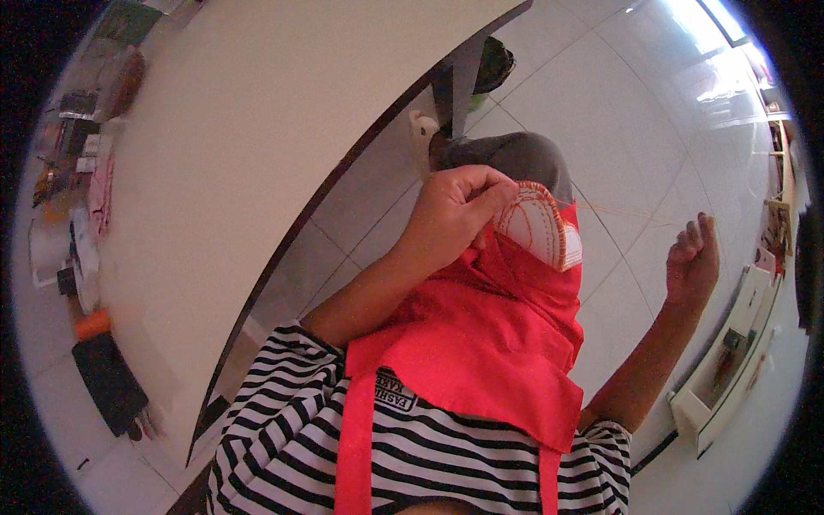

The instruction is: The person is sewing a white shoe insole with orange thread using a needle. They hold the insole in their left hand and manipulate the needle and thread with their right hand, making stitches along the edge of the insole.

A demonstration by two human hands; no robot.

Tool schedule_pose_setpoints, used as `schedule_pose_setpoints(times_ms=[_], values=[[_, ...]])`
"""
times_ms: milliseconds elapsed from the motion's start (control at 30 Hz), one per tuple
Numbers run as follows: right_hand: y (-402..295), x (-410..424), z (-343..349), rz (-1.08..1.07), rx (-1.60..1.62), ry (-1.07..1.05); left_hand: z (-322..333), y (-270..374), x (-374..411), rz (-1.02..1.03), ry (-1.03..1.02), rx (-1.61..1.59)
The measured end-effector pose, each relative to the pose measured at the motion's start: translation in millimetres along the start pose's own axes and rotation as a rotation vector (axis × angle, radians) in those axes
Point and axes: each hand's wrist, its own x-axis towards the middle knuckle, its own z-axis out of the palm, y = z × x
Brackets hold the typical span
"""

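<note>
My left hand [460,215] pinches the edge of a white, rounded fabric piece [531,222] above my lap. Orange stitching runs in curved lines over the fabric, with dense stitches along its rim. From that rim, thin strands of orange thread [611,209] stretch to the right. Held well out to the side, my right hand [692,257] has its fingers bent together at the far end of the thread. A needle cannot be made out there. Below the fabric, a red apron [470,335] covers my front and lap.
A large pale tabletop [257,129] with a dark edge lies to my left. Blurred items and a black object [112,380] appear beyond it. A dark container [494,64] stands near the table leg. Tiled floor [618,84] and a pale open unit [727,360] are to the right.
</note>
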Motion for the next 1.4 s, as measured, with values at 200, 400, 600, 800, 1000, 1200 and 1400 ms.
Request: schedule_pose_setpoints(times_ms=[200, 400, 600, 800, 1000, 1200, 1400], values=[[-36, 21, -101, -0.146, 0.442, -0.068, 1, -3, -1, 0.027, 0.032, -0.022], [-38, 8, -58, -0.530, 0.246, 0.410, 4, -3, 1, 0.042, 0.020, -0.012], [-42, 16, -88, -0.682, 0.101, 0.429, 3, -7, 2, 0.034, 0.012, -0.044], [-44, 23, -92, -0.789, -0.027, 0.557, 0, -8, 1, 0.022, -0.031, 0.032], [-41, 23, -95, -0.890, -0.527, 0.549, 1, -6, 0, -0.005, -0.038, 0.087], [-33, 22, -72, -0.794, -0.464, 0.677, -2, -9, 0, -0.005, -0.003, 0.043], [-20, 12, -69, -0.843, -1.189, 0.564, 5, -12, 4, 0.017, 0.053, -0.121]])
